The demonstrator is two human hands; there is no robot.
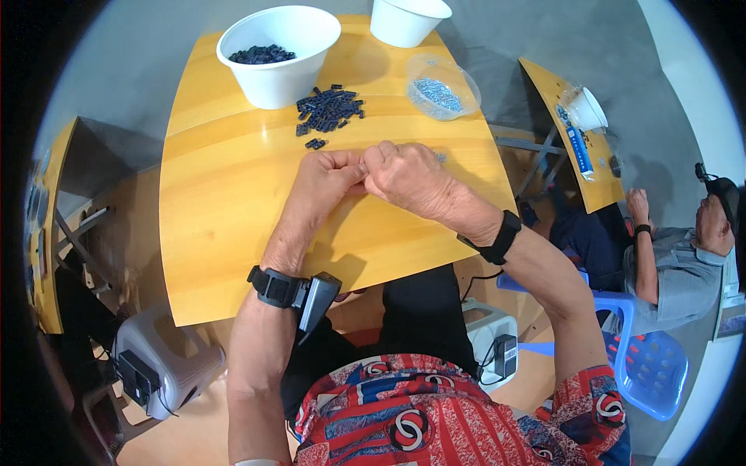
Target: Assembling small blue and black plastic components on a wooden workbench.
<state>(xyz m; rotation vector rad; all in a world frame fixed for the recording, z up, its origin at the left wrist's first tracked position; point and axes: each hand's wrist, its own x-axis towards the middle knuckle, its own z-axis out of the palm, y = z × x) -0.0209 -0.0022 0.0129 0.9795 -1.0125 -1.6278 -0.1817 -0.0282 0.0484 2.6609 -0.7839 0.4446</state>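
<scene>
Whatever you are working on sits pinched between your fingertips, right where your left hand [330,180] and right hand [408,177] meet over the middle of the yellow wooden table [225,225]; it is too small and too covered by your fingers to make out, so you cannot tell its shape or colour. Both hands are curled, fingertips pressed together against each other, knuckles up. Just beyond your hands, toward the far edge of the table, lies a loose heap of small dark parts [328,109], blocky and matte, with a couple of strays [315,144] nearer your left hand. Past that heap stands a large white bowl [278,54], smooth and round, holding more of the same dark pieces. To the right of it, a second white bowl [408,19] is cut off by the top of the frame, its contents hidden. Nearer your right hand, a clear plastic tub [444,87] holds small silvery-blue bits, too fine to tell apart. The table's surface is glossy, with a visible grain and a seam running across it. Each of your wrists wears a black band, the left [272,286] carrying a dark boxy device. Off the table's right side, well apart, another person sits on a blue plastic chair [653,373] by a second yellow table [571,140].
</scene>
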